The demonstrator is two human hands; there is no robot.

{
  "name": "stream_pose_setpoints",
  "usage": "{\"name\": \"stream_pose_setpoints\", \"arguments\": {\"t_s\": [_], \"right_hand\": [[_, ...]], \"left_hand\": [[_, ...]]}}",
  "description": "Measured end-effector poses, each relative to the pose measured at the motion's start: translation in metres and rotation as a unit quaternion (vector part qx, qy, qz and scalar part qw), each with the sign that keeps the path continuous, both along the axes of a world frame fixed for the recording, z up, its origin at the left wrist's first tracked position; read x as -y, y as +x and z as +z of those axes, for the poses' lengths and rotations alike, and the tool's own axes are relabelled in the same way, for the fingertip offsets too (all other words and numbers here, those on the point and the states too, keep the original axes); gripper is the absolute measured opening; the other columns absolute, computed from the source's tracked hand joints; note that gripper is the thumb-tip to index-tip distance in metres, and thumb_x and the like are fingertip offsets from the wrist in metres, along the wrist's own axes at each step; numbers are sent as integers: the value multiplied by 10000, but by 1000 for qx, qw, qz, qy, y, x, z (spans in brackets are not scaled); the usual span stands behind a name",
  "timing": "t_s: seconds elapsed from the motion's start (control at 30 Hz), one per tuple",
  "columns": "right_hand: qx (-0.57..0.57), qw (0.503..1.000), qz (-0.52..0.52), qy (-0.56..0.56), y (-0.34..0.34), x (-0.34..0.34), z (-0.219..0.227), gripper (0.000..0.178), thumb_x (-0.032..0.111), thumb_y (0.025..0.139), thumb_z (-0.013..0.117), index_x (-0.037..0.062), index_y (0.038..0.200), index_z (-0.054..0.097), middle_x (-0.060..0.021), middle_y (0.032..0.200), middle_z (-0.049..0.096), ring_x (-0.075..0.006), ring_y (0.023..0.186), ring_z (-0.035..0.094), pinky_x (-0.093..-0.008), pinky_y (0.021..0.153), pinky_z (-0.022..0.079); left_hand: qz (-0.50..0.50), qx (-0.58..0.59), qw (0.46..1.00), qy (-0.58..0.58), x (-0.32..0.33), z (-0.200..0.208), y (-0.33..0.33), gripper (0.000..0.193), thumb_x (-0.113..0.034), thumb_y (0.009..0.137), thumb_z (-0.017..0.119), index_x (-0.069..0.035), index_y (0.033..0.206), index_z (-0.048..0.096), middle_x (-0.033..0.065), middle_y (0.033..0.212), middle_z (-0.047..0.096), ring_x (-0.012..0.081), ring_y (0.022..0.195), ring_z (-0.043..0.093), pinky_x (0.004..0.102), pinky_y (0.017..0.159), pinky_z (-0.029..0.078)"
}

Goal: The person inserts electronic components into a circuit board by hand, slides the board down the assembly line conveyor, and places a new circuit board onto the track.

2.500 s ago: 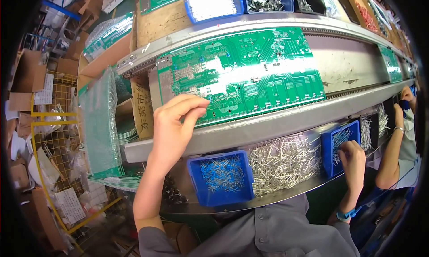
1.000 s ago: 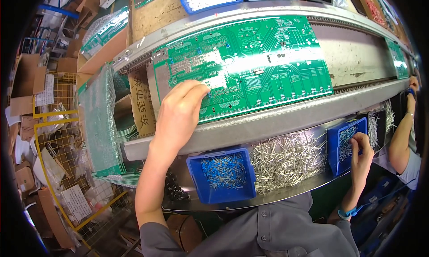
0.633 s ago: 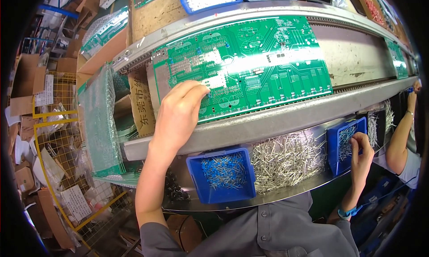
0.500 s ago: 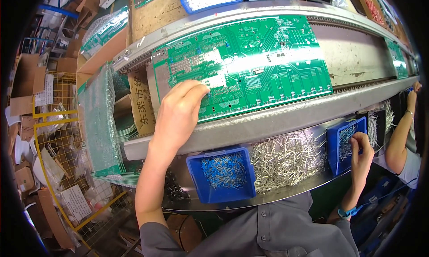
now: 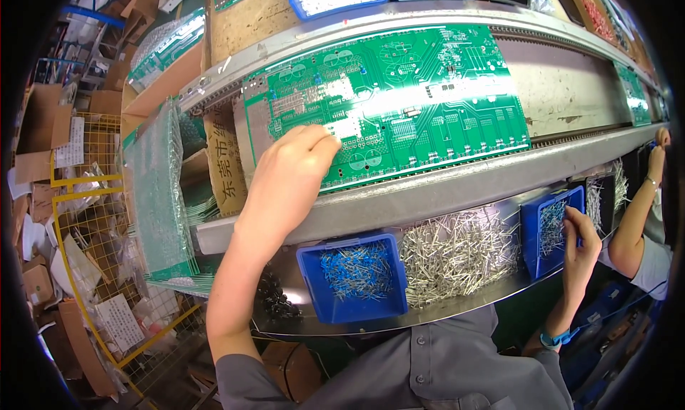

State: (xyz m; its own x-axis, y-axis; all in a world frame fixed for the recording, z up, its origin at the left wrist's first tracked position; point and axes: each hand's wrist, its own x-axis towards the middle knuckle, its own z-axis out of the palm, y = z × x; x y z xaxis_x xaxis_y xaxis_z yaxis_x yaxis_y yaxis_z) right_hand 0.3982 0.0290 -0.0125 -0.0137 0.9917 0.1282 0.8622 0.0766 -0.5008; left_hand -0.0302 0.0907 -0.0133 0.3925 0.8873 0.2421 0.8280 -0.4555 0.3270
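We see the green circuit board (image 5: 407, 110) lying between two metal rails (image 5: 442, 179), its long axis running left to right, the right end slightly farther away. Our left hand (image 5: 291, 173) curls over its near-left part; our right hand (image 5: 584, 251), half closed, is beside a blue bin (image 5: 530, 242). What either holds, we cannot tell. Since half a second ago, the left fingers have shifted slightly rightward, hiding their tips.
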Motion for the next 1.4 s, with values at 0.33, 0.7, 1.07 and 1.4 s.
{"name": "stream_pose_setpoints", "arguments": {"t_s": [0.33,0.7,1.07,1.4], "right_hand": [[-152,988,2,-5,-2,-7,18,94,-67,898,528,-11,942,589,-66,935,618,-72,773,543,-183,656,420],[-83,978,175,77,-71,-58,58,270,-147,754,622,-44,1001,654,-113,816,665,-165,747,630,-240,684,477],[-88,945,311,48,-130,-99,56,170,-127,796,574,-34,910,661,-108,842,663,-179,784,632,-266,691,483],[-185,918,352,-8,-186,-124,15,97,-32,848,619,-14,931,664,-84,880,695,-149,820,663,-260,744,516]], "left_hand": [[17,-46,996,-71,-14,15,-1,177,42,736,542,3,888,624,156,792,611,343,786,629,422,689,506],[46,-24,999,-14,14,5,0,266,46,744,598,-14,997,654,112,995,597,290,906,596,376,766,498],[88,3,995,42,31,19,-5,284,43,772,574,-14,1045,623,127,1039,575,298,902,578,384,768,483],[-140,-123,961,-206,104,17,48,133,-79,639,632,-16,745,582,89,752,554,229,729,603,321,597,482]]}}
